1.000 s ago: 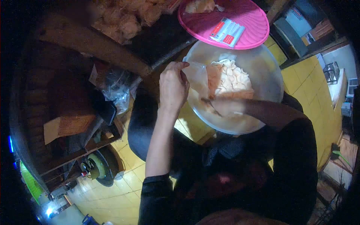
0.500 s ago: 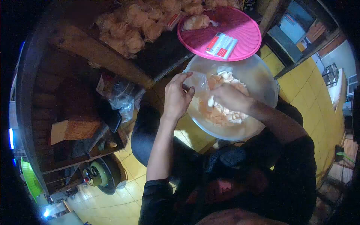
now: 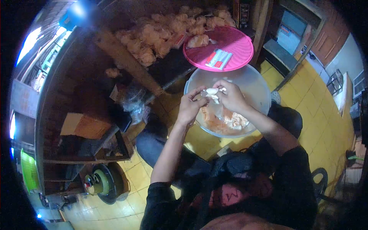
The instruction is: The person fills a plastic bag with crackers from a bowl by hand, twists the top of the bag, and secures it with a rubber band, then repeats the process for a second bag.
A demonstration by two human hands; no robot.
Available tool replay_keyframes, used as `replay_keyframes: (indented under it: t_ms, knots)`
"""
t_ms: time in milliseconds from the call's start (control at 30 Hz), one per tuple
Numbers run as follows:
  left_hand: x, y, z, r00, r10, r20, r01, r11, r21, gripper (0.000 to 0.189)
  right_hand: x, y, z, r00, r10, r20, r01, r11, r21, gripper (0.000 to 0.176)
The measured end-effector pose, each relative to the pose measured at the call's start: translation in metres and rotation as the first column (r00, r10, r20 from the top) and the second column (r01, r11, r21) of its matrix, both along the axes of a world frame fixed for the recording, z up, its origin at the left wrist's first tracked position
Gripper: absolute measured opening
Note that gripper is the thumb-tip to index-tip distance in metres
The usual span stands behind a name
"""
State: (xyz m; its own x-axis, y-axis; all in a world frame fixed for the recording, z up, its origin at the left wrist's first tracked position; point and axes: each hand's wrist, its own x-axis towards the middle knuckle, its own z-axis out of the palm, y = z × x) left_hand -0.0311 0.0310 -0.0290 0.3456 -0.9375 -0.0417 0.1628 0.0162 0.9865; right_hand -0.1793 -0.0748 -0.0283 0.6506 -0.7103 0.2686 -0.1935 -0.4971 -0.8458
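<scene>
My left hand (image 3: 188, 109) pinches the mouth of a clear plastic bag (image 3: 218, 110) above a large translucent tub (image 3: 262, 90). At the bag's opening my right hand (image 3: 232, 97) is closed on several white chips (image 3: 212, 91), which look like crackers. Inside the tub lie more pale chips (image 3: 235, 122) and a heap of orange-tinted chips (image 3: 211, 119). The bag's lower part is see-through and hard to make out against the tub's contents.
A pink round tray (image 3: 239, 48) rests at the tub's far edge, bearing a packet of clear bags (image 3: 219, 59) and a filled bag (image 3: 199, 41). Many filled bags (image 3: 153, 36) are piled on the shelf behind. A cardboard box (image 3: 90, 126) and a green gas cylinder (image 3: 101, 181) are left.
My right hand has risen from the chips in the tub to the bag's mouth, bringing white chips up. My left hand keeps hold of the bag. The head view has shifted.
</scene>
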Motion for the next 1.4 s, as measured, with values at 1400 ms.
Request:
replay_keyframes:
  t_ms: [1400]
  knots:
    - [0.005, 0.002, 0.105, 0.834, 0.037, 0.551, 0.031, 0.993, -0.113, 0.025, -0.022, 0.01, 0.098, 0.945, 0.274, -0.177, -0.326, 0.788, -0.522, 0.03]
